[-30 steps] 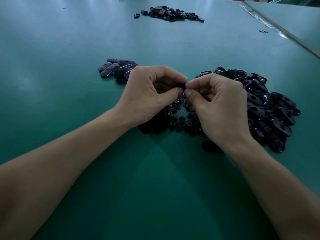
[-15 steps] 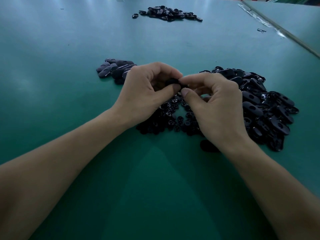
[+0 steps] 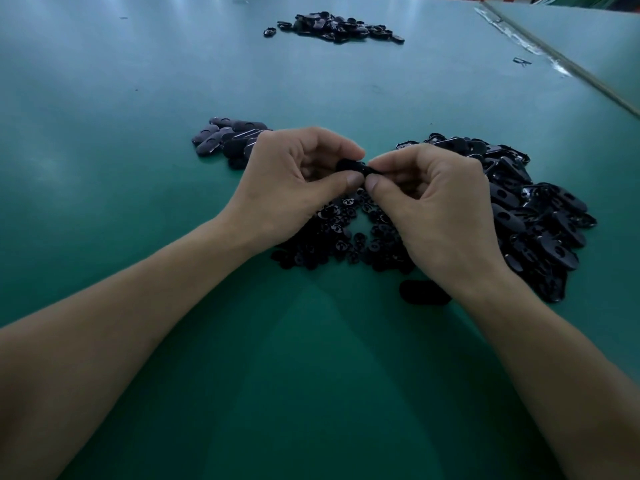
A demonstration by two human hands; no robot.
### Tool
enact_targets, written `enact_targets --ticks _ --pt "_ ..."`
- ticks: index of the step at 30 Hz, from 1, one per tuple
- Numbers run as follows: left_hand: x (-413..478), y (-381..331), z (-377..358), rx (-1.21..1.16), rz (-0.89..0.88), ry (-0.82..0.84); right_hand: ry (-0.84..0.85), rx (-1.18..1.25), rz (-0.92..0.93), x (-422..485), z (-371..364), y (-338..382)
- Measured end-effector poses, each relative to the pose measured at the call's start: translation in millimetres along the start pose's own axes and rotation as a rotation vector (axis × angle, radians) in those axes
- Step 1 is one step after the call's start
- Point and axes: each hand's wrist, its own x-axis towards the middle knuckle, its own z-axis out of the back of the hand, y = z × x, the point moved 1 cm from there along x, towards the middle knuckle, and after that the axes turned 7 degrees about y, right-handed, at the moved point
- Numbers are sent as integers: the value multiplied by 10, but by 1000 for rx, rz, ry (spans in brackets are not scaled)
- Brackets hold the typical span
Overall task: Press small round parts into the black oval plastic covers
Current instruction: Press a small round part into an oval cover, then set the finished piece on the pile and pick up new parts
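Observation:
A black oval cover (image 3: 351,167) is held just above the green table between both hands. My left hand (image 3: 291,181) pinches its left end with thumb and curled fingers. My right hand (image 3: 436,202) pinches its right end, thumb tip close to the left thumb. Whether a round part sits in the cover is hidden by the fingers. Under the hands lies a heap of small round parts (image 3: 343,233). To the right is a large pile of black oval covers (image 3: 540,216).
A small stack of oval covers (image 3: 225,138) lies left of my left hand. One single cover (image 3: 422,292) lies by my right wrist. Another black pile (image 3: 339,27) sits far back. A table seam (image 3: 554,58) runs along the right.
Both hands stayed together over the round parts with only small shifts; the thumbs have closed in under the cover.

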Motion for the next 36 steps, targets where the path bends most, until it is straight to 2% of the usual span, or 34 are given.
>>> enact_targets --ticks 4,17,19,22,24,26,28,30,33,36 --pt "5 -4 -5 23 12 -15 13 -71 -20 1 -21 32" --pt "-12 4 22 50 -4 -71 7 -85 -19 -17 -9 52" --pt "4 20 40 79 -16 -135 -11 -180 1 -36 -13 64" --pt "33 71 107 123 9 -297 -7 -530 -11 -49 31 45" --pt "55 104 167 145 41 -371 -2 -757 -103 -41 119 4" --pt "79 115 234 191 67 -416 18 -885 -258 -37 207 -25" --pt "101 115 311 209 94 -456 53 -932 -393 -40 259 -34" --pt "116 120 383 210 128 -481 80 -946 -450 -41 274 -38" --pt "116 148 453 387 197 -499 75 -939 -420 -39 266 -44" --pt "109 200 493 456 278 -490 63 -877 -335 -28 262 -68"
